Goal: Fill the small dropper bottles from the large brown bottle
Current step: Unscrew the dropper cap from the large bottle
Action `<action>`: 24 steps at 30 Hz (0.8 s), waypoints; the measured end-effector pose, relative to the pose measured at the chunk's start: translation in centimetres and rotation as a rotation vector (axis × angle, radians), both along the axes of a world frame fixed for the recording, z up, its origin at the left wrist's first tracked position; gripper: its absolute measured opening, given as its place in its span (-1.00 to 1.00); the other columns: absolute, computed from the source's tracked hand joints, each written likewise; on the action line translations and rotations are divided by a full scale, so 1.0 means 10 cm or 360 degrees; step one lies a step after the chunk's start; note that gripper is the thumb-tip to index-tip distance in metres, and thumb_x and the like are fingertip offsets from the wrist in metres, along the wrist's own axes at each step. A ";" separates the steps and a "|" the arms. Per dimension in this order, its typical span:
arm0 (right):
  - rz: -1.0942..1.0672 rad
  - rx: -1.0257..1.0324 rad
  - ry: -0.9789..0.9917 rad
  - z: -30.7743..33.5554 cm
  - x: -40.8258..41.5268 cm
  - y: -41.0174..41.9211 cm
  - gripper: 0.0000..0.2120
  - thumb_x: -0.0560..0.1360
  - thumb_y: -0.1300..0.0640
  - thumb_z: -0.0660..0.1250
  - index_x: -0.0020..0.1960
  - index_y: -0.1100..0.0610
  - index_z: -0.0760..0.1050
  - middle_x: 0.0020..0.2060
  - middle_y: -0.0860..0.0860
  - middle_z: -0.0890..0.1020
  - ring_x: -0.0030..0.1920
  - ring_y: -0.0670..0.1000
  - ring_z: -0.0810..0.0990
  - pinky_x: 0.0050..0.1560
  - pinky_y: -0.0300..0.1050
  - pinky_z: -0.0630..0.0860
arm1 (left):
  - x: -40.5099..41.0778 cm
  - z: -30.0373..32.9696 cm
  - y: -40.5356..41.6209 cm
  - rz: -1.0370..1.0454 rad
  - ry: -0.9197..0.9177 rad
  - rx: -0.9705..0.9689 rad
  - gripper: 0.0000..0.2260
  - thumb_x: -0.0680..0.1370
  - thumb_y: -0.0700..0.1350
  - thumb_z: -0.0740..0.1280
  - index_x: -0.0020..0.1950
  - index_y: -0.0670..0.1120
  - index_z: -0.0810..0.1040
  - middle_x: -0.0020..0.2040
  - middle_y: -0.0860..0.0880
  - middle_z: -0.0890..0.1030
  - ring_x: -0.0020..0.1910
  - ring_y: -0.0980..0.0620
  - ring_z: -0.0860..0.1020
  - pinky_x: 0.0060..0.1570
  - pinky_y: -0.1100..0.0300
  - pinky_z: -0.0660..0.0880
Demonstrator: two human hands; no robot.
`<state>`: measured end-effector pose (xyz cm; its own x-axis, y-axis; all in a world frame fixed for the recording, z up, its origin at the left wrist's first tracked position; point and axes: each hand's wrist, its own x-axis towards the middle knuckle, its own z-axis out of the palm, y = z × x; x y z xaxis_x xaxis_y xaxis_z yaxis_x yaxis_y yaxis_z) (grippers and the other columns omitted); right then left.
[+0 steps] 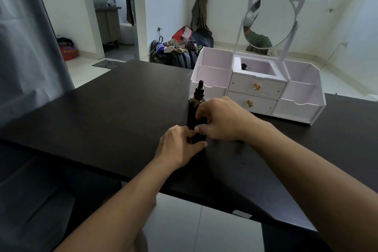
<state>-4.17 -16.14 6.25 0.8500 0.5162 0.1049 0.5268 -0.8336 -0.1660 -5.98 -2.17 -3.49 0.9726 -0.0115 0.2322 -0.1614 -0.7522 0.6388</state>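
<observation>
Both hands meet at the frame's centre on the dark bench (114, 108): right hand (223, 120) curls before the large brown bottle (193, 112), left hand (180, 145) pinches a small dropper bottle (197, 138). Both look like smooth, breakable glass; grip bodies, not rubber bulbs.

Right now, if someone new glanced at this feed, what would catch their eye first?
Both hands meet at the middle of the black table: the left hand grips a small dark bottle while the right hand pinches at its top. Just behind stands the large brown bottle, its black dropper cap on. To the right sits a white drawer organizer with a cat-eared round mirror.
</observation>
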 end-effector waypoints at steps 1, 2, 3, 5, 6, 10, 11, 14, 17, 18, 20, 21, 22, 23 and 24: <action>-0.0030 -0.0042 -0.0039 -0.02 0.00 0.02 -0.77 0.48 -0.04 0.40 0.05 0.07 0.62 -0.14 0.01 0.64 -0.14 0.05 0.61 -0.08 -0.01 0.62 | 0.00 0.00 0.00 -0.0002 -0.0013 -0.0007 -0.72 0.45 0.14 0.44 -0.01 -0.03 0.66 -0.26 0.10 0.42 -0.11 0.04 0.49 -0.18 0.19 0.32; -0.0044 -0.0092 -0.0069 -0.05 0.00 0.03 -0.76 0.49 -0.06 0.38 0.03 0.08 0.62 -0.16 0.04 0.64 -0.15 0.07 0.61 -0.09 0.02 0.61 | -0.01 0.01 0.00 -0.0001 -0.0026 -0.0006 -0.73 0.45 0.13 0.45 -0.03 -0.05 0.66 -0.28 0.12 0.40 -0.14 0.05 0.47 -0.20 0.19 0.31; -0.0041 -0.0118 -0.0086 -0.06 -0.01 0.05 -0.78 0.50 -0.04 0.37 0.03 0.09 0.62 -0.14 0.06 0.63 -0.13 0.10 0.60 -0.08 0.03 0.61 | -0.01 0.01 -0.01 -0.0001 -0.0026 -0.0004 -0.74 0.45 0.12 0.45 -0.04 -0.04 0.66 -0.30 0.12 0.39 -0.16 0.06 0.46 -0.22 0.20 0.30; 0.0007 -0.0154 -0.0085 -0.06 -0.03 0.07 -0.82 0.51 0.10 0.37 0.08 0.11 0.61 -0.06 0.08 0.63 -0.07 0.11 0.59 -0.05 0.00 0.59 | -0.01 0.02 -0.01 -0.0012 -0.0018 0.0017 -0.77 0.45 0.14 0.43 -0.04 0.01 0.68 -0.30 0.12 0.40 -0.15 0.06 0.47 -0.26 0.20 0.27; 0.0040 -0.0176 -0.0081 -0.06 -0.03 0.07 -0.81 0.49 0.16 0.37 0.11 0.10 0.61 -0.04 0.08 0.63 -0.05 0.10 0.59 -0.06 -0.04 0.57 | 0.00 0.01 -0.01 -0.0009 -0.0008 0.0025 -0.77 0.45 0.16 0.43 -0.03 0.05 0.68 -0.29 0.12 0.42 -0.14 0.06 0.48 -0.26 0.20 0.27; 0.0140 -0.0245 -0.0085 -0.01 -0.06 0.04 -0.68 0.43 0.31 0.34 0.12 0.04 0.60 -0.06 0.01 0.62 -0.05 0.06 0.57 -0.12 -0.12 0.50 | 0.01 0.01 0.00 0.0006 0.0027 0.0005 -0.76 0.45 0.18 0.41 0.02 0.10 0.67 -0.25 0.13 0.45 -0.13 0.07 0.47 -0.19 0.19 0.32; 0.0156 -0.0242 -0.0084 0.00 -0.06 0.03 -0.67 0.42 0.33 0.34 0.12 0.03 0.60 -0.08 0.00 0.61 -0.06 0.05 0.57 -0.12 -0.13 0.49 | 0.02 0.02 0.00 0.0001 0.0028 -0.0004 -0.76 0.45 0.18 0.41 0.02 0.09 0.67 -0.26 0.14 0.44 -0.13 0.08 0.46 -0.19 0.20 0.32; 0.0174 -0.0196 -0.0018 0.02 -0.07 0.01 -0.64 0.41 0.36 0.33 0.12 0.04 0.61 -0.11 -0.06 0.56 -0.08 0.00 0.54 -0.08 -0.16 0.50 | 0.01 0.02 0.00 -0.0004 0.0028 -0.0001 -0.75 0.46 0.16 0.42 0.04 0.06 0.67 -0.28 0.15 0.41 -0.14 0.09 0.46 -0.18 0.20 0.32; 0.0146 -0.0095 -0.0021 0.04 -0.06 0.01 -0.68 0.42 0.27 0.36 0.13 0.03 0.61 -0.02 -0.02 0.64 -0.02 0.02 0.60 0.00 -0.08 0.59 | 0.01 0.02 0.00 0.0013 0.0050 -0.0007 -0.72 0.46 0.17 0.42 0.08 0.06 0.66 -0.22 0.11 0.41 -0.10 0.04 0.50 -0.13 0.19 0.37; 0.0122 -0.0078 -0.0040 0.03 -0.05 0.01 -0.73 0.44 0.19 0.38 0.13 0.05 0.60 -0.02 0.00 0.65 -0.03 0.04 0.61 -0.01 -0.06 0.60 | 0.00 0.02 0.00 0.0014 0.0046 0.0007 -0.72 0.46 0.17 0.42 0.07 0.06 0.66 -0.22 0.11 0.40 -0.09 0.04 0.49 -0.12 0.19 0.37; 0.0073 -0.0107 -0.0085 0.02 -0.04 0.03 -0.79 0.49 0.03 0.40 0.08 0.09 0.60 -0.08 0.04 0.64 -0.10 0.08 0.61 -0.08 -0.04 0.60 | -0.01 0.02 0.00 0.0011 0.0032 0.0044 -0.72 0.47 0.16 0.41 0.03 0.00 0.65 -0.25 0.11 0.38 -0.10 0.04 0.47 -0.14 0.18 0.35; 0.0062 -0.0134 -0.0113 0.01 -0.03 0.04 -0.80 0.50 0.01 0.39 0.05 0.10 0.60 -0.11 0.06 0.64 -0.13 0.09 0.61 -0.10 -0.03 0.60 | -0.01 0.02 0.00 0.0016 0.0027 0.0045 -0.73 0.47 0.16 0.41 0.00 -0.02 0.65 -0.25 0.11 0.37 -0.12 0.05 0.45 -0.15 0.18 0.34; 0.0057 -0.0151 -0.0133 0.01 -0.03 0.05 -0.83 0.51 0.03 0.38 0.02 0.11 0.61 -0.12 0.07 0.64 -0.14 0.09 0.61 -0.10 -0.01 0.61 | -0.01 0.02 0.00 0.0016 0.0025 0.0039 -0.73 0.47 0.16 0.41 -0.01 -0.01 0.65 -0.26 0.12 0.37 -0.14 0.06 0.44 -0.16 0.18 0.33; 0.0060 -0.0159 -0.0140 0.00 -0.03 0.05 -0.86 0.52 0.07 0.37 0.02 0.11 0.61 -0.10 0.09 0.64 -0.13 0.10 0.61 -0.08 0.00 0.61 | -0.01 0.02 0.00 0.0014 0.0027 0.0033 -0.75 0.47 0.16 0.41 -0.01 0.01 0.66 -0.27 0.12 0.38 -0.14 0.07 0.43 -0.16 0.18 0.32; 0.0070 -0.0169 -0.0137 0.00 -0.03 0.06 -0.87 0.51 0.13 0.37 0.04 0.11 0.61 -0.08 0.09 0.64 -0.11 0.09 0.61 -0.06 0.00 0.61 | -0.01 0.03 0.00 0.0008 0.0032 0.0040 -0.76 0.47 0.17 0.40 -0.01 0.05 0.67 -0.26 0.11 0.39 -0.13 0.07 0.43 -0.16 0.18 0.32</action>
<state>-4.46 -15.56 6.22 0.8163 0.5651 0.1194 0.5719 -0.8197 -0.0306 -6.12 -2.19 -3.23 0.9771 -0.0122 0.2125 -0.1450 -0.7687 0.6230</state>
